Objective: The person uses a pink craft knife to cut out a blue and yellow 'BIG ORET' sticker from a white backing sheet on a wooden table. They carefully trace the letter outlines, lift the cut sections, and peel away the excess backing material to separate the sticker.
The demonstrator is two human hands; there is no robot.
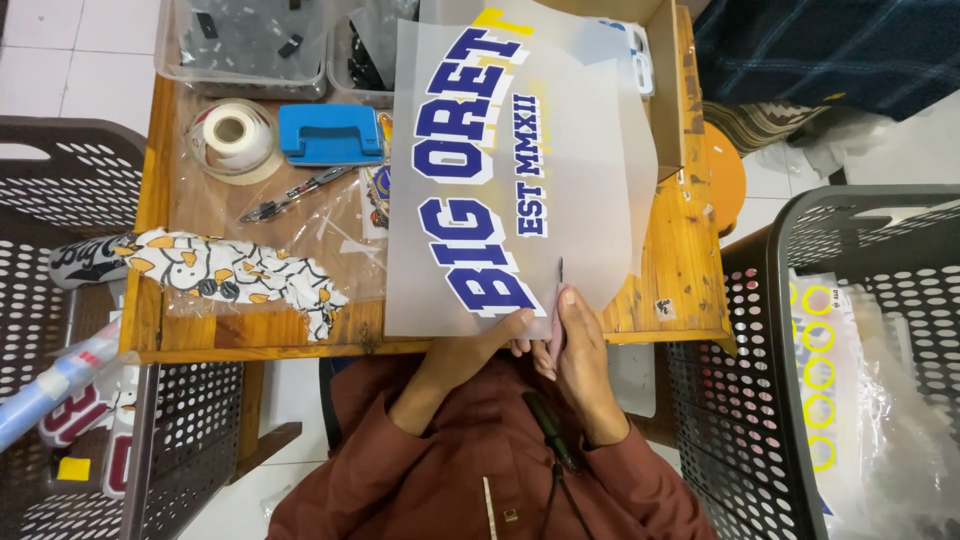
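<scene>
Wooden table [690,262], hands [540,345] perhaps gripping film [590,180]

Sheet: translucent film sheet [590,170] printed with blue-and-yellow block lettering, held up tilted over the wooden table
Scissors: pink-handled scissors [558,300] (blades upright), cutting into the sheet's lower edge

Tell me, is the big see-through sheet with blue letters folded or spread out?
Spread out. The sheet lies open over the wooden table, all its blue letters showing, no fold.
</scene>
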